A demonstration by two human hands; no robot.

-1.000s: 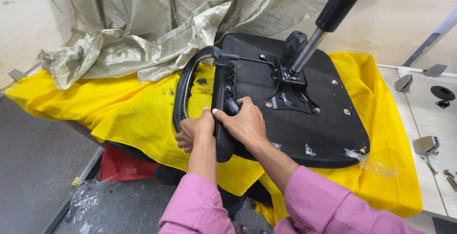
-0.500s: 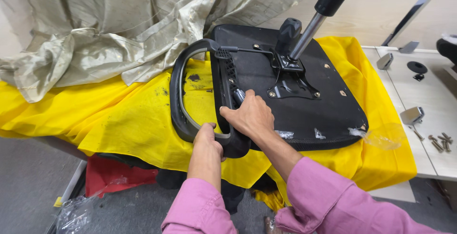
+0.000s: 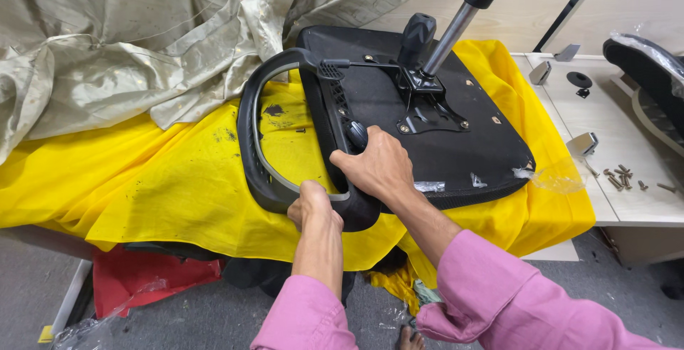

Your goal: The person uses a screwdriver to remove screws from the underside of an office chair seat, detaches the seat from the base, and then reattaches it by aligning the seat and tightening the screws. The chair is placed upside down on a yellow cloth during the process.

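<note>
You're working on an upturned black chair seat (image 3: pixel 456 143) lying underside-up on a yellow cloth (image 3: pixel 142 186) over the bench, its gas-lift column (image 3: pixel 456 26) sticking up and leaning toward the far right. The black armrest loop (image 3: pixel 249 143) is sitting along the seat's left edge, long axis running near-to-far, the open loop bulging out to the left and its near end coming toward you. Your left hand (image 3: pixel 311 207) is wrapping closed around the near curve of the loop, fingers curled under so the tips are hidden. Your right hand (image 3: pixel 374 168) is lying just right of it, fingers bent and closing over the armrest's bracket where it meets the seat, thumb pointing left beside a small round black knob (image 3: pixel 356 134); whether it's pinching anything can't be told. A crumpled beige sheet (image 3: pixel 128 44) is bunching up at the far left. Loose screws (image 3: pixel 621 177) are lying on the pale table (image 3: pixel 634 204) at right, well apart from both hands.
</note>
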